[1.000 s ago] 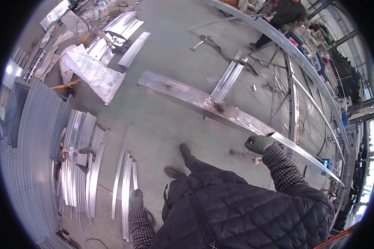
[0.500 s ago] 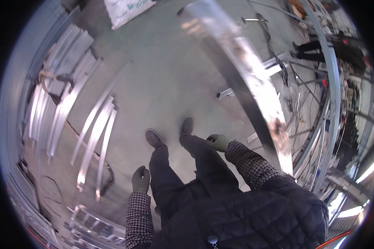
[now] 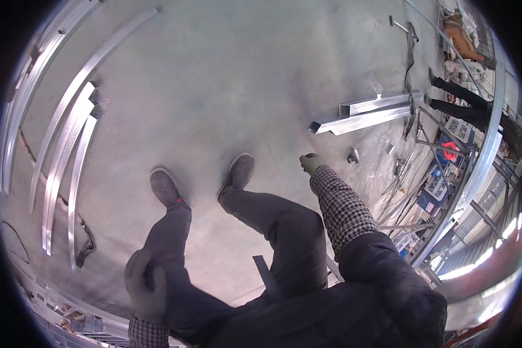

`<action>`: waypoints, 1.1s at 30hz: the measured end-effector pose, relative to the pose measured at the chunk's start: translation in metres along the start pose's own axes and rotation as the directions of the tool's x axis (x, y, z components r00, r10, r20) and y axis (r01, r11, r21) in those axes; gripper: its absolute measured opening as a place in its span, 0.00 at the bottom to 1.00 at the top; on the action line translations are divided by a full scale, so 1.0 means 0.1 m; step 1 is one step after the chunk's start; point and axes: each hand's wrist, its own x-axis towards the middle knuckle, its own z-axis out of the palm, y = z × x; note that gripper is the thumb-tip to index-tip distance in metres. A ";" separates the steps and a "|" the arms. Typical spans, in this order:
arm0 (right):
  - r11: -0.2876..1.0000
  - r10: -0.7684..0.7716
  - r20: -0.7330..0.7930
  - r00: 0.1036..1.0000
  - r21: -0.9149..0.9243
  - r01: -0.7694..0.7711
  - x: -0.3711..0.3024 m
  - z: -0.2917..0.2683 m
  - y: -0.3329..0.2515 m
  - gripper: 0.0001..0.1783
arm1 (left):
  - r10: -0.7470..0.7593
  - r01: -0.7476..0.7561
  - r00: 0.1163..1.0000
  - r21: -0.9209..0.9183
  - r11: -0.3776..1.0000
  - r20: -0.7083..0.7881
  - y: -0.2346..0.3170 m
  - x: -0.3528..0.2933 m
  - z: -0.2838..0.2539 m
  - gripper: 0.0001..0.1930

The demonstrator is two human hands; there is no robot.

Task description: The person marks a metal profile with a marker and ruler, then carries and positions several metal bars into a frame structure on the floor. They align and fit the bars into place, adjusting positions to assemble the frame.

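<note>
My left hand (image 3: 147,284), in a greyish-green glove, hangs low by my left thigh. Its fingers are bent and the thumb stands apart from them; nothing shows between. My right hand (image 3: 311,163), gloved alike, is held out ahead with curled fingers and nothing visible in it. Beyond it, square metal tubes (image 3: 371,119) lie side by side on the floor, apart from the hand. Nearer to that hand are a small metal offcut (image 3: 354,155) and another short piece (image 3: 389,148).
Long metal profiles (image 3: 64,168) lie on the floor at left. A hammer (image 3: 398,25) and a dark strap (image 3: 410,64) lie at far right. Along the right runs a metal frame (image 3: 475,174), with another person's legs (image 3: 461,104) beside it. Cables (image 3: 397,191) trail near the frame.
The large shiny beam that crossed the right side is out of view. My view has shifted, my left hand is lower and its fingers looser, and my right arm reaches farther forward.
</note>
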 end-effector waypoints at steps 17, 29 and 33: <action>0.537 0.388 -0.095 0.917 0.832 -0.141 1.52 -0.01 -0.16 0.19 | 0.094 -0.131 0.983 0.248 0.960 0.157 0.21 0.93 -0.23 0.17; 0.735 0.022 0.028 0.999 0.677 -0.035 -0.66 0.32 -0.70 0.19 | 0.057 -0.045 0.988 -0.080 0.996 0.144 -0.30 0.25 -0.15 0.22; 0.900 -0.084 -0.079 0.993 0.422 0.109 -2.18 0.28 -1.22 0.27 | 0.074 -0.069 0.991 -0.050 0.996 0.111 -0.30 0.15 -0.04 0.24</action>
